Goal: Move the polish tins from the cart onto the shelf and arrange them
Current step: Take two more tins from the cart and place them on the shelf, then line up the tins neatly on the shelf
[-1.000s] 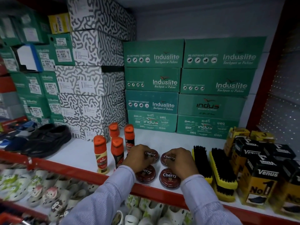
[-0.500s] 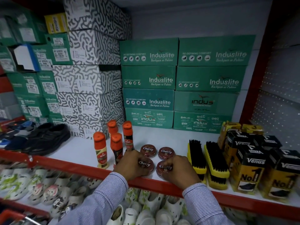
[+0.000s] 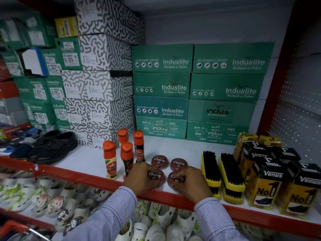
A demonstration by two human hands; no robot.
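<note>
Several round dark-red Cherry polish tins lie flat in a two-by-two block on the white shelf [image 3: 83, 159]. The back left tin [image 3: 159, 161] and back right tin [image 3: 178, 164] sit free. My left hand [image 3: 141, 179] grips the front left tin [image 3: 155, 175] from its left side. My right hand [image 3: 192, 183] grips the front right tin [image 3: 174, 179], partly covering its lid. Both front tins rest close to the red shelf edge [image 3: 107, 181].
Orange-capped Kiwi polish bottles [image 3: 111, 159] stand just left of the tins. Yellow-backed brushes [image 3: 211, 171] lie right of them, then Venus boxes [image 3: 268, 178]. Green Induslite boxes [image 3: 162, 86] and patterned boxes [image 3: 97, 84] fill the back. Black shoes [image 3: 52, 146] sit left; clogs lie below.
Both hands drew back from the rear pair of tins to the front pair, uncovering the rear tins. Over the last half second they stay on the front tins.
</note>
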